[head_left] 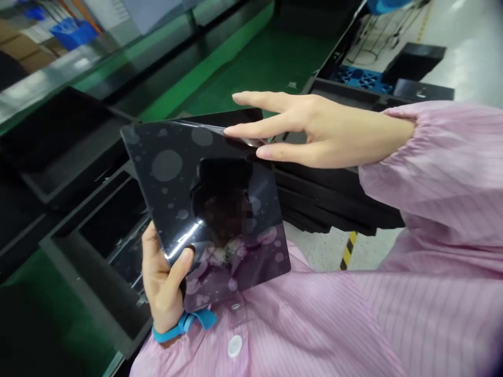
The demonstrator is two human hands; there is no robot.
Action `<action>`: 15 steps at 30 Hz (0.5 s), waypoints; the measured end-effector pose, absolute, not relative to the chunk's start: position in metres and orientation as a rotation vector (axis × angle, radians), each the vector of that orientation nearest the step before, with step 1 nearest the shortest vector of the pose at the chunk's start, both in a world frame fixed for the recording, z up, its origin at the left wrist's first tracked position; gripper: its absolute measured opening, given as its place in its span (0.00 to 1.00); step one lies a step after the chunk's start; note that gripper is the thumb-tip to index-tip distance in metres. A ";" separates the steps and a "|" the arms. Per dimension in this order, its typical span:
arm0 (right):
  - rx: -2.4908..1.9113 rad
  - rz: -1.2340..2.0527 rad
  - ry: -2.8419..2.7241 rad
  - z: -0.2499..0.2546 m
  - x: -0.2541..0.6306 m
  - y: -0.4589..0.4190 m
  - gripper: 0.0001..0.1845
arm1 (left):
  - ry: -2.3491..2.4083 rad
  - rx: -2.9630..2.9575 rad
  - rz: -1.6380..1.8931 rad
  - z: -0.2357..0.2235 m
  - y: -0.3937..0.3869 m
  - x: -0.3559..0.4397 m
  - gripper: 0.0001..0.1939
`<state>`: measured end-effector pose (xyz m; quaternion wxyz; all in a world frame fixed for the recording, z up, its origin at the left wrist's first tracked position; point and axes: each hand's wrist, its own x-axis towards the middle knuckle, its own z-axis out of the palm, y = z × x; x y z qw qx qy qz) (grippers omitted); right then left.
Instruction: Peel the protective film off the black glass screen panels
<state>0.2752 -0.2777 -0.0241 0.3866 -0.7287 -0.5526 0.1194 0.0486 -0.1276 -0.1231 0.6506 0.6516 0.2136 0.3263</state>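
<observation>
A flat, dark glossy panel (165, 193), like a tablet screen, is held tilted in front of my chest. Pale round bubble-like marks and reflections cover its face. My left hand (163, 283) grips its lower left edge, thumb on the face and other fingers mostly hidden behind. At the upper right edge, my right hand (298, 128) has its visible fingers spread, two tips at the panel's border and one above it. A clear, shiny film edge (204, 125) shows along the top beside these fingertips; whether they pinch it I cannot tell.
A grey-rimmed tray (113, 309) with dark panels lies on the green surface (239, 73) at left. Another black tray (66, 141) is behind it. Stacked black sheets (314, 201) sit under my right forearm. Black boxes (416, 63) and a blue crate (357, 78) stand at upper right.
</observation>
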 end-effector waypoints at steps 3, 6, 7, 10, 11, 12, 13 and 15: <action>-1.870 0.172 -1.337 -0.026 0.262 -0.286 0.19 | 0.505 1.494 0.745 -0.125 -0.127 0.048 0.27; -1.868 0.131 -1.338 -0.033 0.255 -0.287 0.20 | 0.540 1.522 0.757 -0.126 -0.123 0.042 0.29; -1.867 0.147 -1.344 -0.035 0.254 -0.285 0.21 | 0.552 1.521 0.761 -0.125 -0.122 0.040 0.29; -1.866 0.175 -1.353 -0.037 0.259 -0.273 0.19 | 0.578 1.505 0.787 -0.121 -0.119 0.036 0.29; -1.856 0.171 -1.352 -0.039 0.262 -0.265 0.19 | 0.588 1.504 0.799 -0.120 -0.119 0.036 0.29; -1.836 0.167 -1.357 -0.040 0.265 -0.257 0.18 | 0.599 1.505 0.810 -0.119 -0.117 0.036 0.30; -1.809 0.163 -1.367 -0.041 0.268 -0.247 0.18 | 0.611 1.509 0.822 -0.118 -0.116 0.035 0.30; -1.755 0.165 -1.392 -0.043 0.272 -0.227 0.16 | 0.634 1.514 0.858 -0.117 -0.113 0.034 0.30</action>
